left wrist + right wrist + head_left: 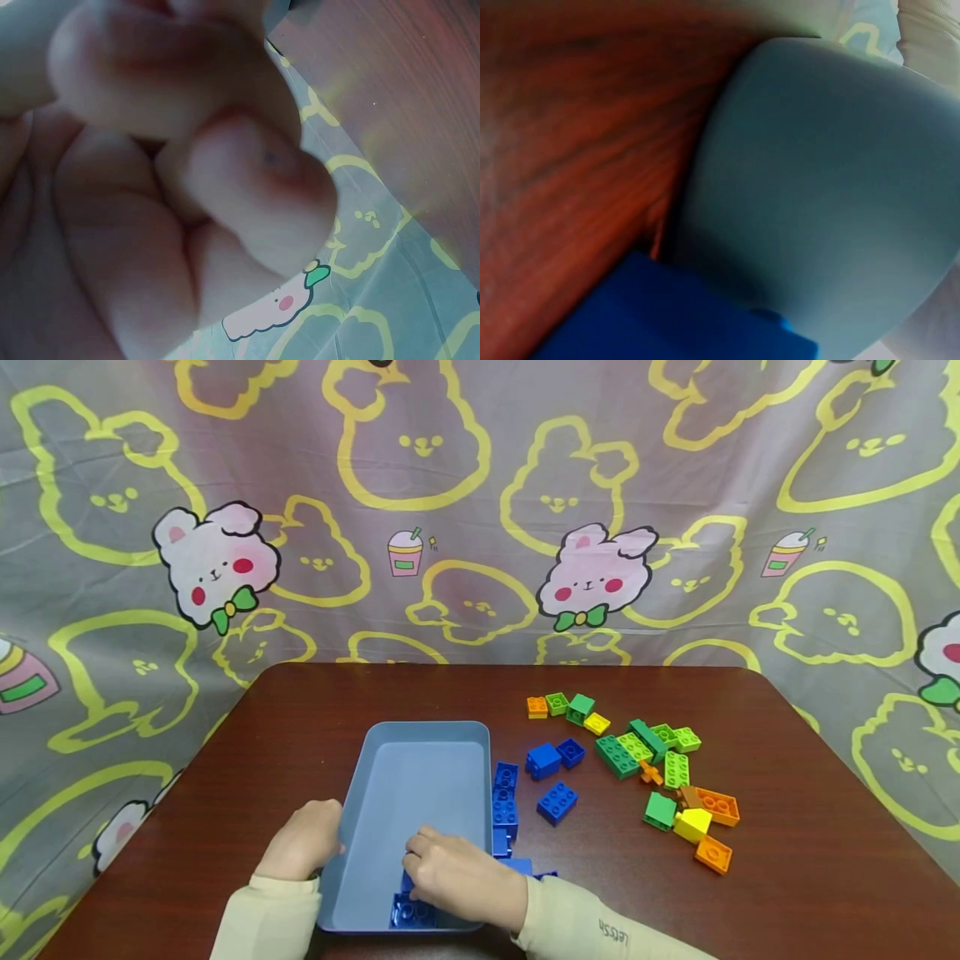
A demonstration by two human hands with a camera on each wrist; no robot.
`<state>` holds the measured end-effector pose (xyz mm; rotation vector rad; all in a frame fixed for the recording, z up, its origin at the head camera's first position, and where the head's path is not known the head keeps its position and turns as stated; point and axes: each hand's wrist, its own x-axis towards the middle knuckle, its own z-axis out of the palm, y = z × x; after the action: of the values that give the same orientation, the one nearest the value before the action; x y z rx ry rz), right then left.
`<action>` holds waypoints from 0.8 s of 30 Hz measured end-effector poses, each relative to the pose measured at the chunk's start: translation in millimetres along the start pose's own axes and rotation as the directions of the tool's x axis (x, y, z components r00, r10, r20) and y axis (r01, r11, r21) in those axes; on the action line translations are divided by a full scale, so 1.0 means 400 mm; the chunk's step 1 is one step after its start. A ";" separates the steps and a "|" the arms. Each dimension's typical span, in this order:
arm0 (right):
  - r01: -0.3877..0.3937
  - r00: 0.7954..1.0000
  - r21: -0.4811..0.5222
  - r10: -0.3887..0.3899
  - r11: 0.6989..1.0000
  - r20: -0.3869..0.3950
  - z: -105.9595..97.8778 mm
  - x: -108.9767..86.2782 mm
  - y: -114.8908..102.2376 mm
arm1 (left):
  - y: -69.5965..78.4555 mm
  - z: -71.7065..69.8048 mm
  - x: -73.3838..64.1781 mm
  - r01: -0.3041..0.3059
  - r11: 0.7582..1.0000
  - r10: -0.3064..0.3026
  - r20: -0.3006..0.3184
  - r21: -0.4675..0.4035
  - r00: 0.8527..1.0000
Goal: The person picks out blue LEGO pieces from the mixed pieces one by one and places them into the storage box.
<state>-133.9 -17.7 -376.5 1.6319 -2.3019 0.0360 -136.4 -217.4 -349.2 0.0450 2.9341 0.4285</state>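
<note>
A blue-grey tray (420,793) lies on the table. My left hand (303,839) grips its left rim; in the left wrist view that hand's curled fingers (262,180) fill much of the picture. Over the near part of the tray, my right hand (461,872) reaches in and pinches a blue toy brick (407,882), mostly hidden under the fingers. Just below it, a blue studded brick (412,912) lies in the tray's near end. The right wrist view shows the tray's outer wall (817,172) with a blue brick (675,315) close beside it.
Along the tray's right side runs a row of blue bricks (506,810). More blue bricks (557,802) lie further right. Green bricks (617,756), yellow bricks (692,825) and orange bricks (713,854) are scattered on the right of the brown table (300,727). A patterned curtain (465,602) hangs behind.
</note>
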 end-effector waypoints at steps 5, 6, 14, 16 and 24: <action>-0.003 1.000 0.013 0.003 1.000 0.012 0.005 0.001 0.003 | 0.000 0.000 0.002 0.001 1.000 -0.001 -0.002 0.006 1.000; -0.003 1.000 0.020 0.002 1.000 0.015 0.006 0.001 0.004 | 0.000 0.000 0.002 0.002 1.000 -0.002 -0.002 0.007 1.000; 0.016 0.999 0.065 -0.018 0.998 0.032 0.010 0.000 0.006 | 0.002 -0.002 0.001 0.002 1.000 -0.002 0.000 0.006 1.000; 0.024 0.999 0.062 -0.026 0.998 0.035 0.011 -0.001 0.006 | 0.001 -0.003 0.001 -0.002 1.000 0.002 0.000 0.012 1.000; 0.025 0.999 0.067 -0.028 0.997 0.042 0.014 -0.001 0.005 | 0.000 -0.002 0.003 0.010 1.000 -0.010 0.015 0.017 1.000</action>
<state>-136.8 -17.9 -381.5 1.7113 -2.3341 0.0732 -137.8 -217.7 -348.7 0.0361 2.9219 0.3994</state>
